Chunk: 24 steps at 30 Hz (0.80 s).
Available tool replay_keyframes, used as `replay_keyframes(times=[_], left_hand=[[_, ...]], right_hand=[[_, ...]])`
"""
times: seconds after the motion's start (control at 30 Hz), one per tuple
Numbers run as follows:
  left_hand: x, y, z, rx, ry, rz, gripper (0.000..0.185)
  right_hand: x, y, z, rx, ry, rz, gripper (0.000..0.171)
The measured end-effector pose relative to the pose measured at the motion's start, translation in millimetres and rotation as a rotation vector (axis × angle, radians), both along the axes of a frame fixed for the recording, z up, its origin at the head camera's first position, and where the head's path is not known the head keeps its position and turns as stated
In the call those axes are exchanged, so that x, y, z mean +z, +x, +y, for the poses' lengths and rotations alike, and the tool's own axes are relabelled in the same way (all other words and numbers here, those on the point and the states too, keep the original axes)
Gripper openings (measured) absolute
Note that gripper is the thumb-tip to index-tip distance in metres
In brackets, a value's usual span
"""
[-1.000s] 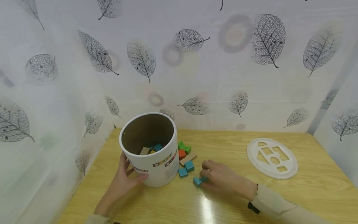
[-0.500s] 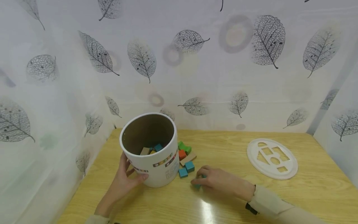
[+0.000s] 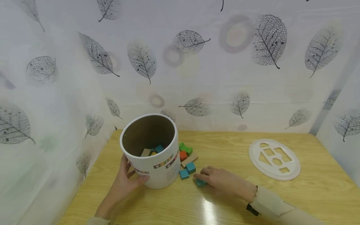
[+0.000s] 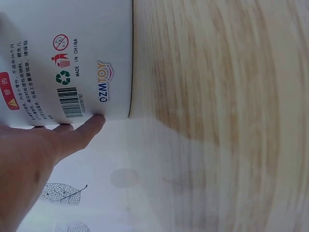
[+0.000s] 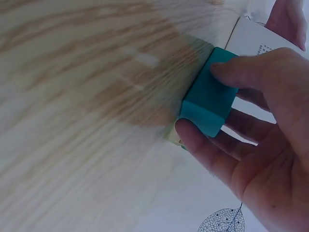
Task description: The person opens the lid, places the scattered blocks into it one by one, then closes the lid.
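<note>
My left hand [image 3: 125, 184] grips the near left side of a white toy bucket [image 3: 160, 175], thumb on its front wall. In the left wrist view the fingers lie along the bucket's printed side [image 4: 91, 38]. To the right of the bucket, my right hand [image 3: 225, 182] pinches a teal block [image 5: 205, 92] between thumb and fingers, low over the table. From the head view most of this block is covered by the fingers. Two blue cubes, one nearer [image 3: 184, 174] and one farther [image 3: 191, 167], lie between the hand and the bucket.
Beyond the cubes lie a flat wooden plank [image 3: 189, 160], an orange-red block [image 3: 183, 155] and a green curved block [image 3: 186, 148]. Inside the bucket are several blocks, including a plain wooden one [image 3: 146, 152]. A white lid with shaped holes [image 3: 295, 165] rests at the right.
My right hand has shifted slightly left and its fingers have come over the teal block, which has turned a little. The left hand and bucket stay put.
</note>
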State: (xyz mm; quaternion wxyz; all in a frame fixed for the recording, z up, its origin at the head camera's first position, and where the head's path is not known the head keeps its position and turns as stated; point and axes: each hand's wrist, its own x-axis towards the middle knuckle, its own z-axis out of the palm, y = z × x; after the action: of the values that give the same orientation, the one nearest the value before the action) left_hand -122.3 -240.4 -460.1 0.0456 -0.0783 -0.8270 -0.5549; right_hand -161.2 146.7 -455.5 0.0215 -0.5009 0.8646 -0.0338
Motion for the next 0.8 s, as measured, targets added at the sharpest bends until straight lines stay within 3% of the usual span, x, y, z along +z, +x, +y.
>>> replay_keyframes(times=[0.3,0.57,0.8], left_hand=[[1.1,0.8,1.0,-0.004,0.000,0.000,0.119],[-0.2,1.7,1.5,0.000,0.007,0.003,0.121],[0.7,1.7,1.1,0.001,0.001,0.003,0.120]], right_hand=[[6.0,-5.3,0.7,-0.045,-0.076,-0.051,0.050],[26.5,-18.7,4.8,0.048,-0.255,0.088,0.044],[61.1,-36.5,5.9,0.056,-0.332,0.193,0.041]])
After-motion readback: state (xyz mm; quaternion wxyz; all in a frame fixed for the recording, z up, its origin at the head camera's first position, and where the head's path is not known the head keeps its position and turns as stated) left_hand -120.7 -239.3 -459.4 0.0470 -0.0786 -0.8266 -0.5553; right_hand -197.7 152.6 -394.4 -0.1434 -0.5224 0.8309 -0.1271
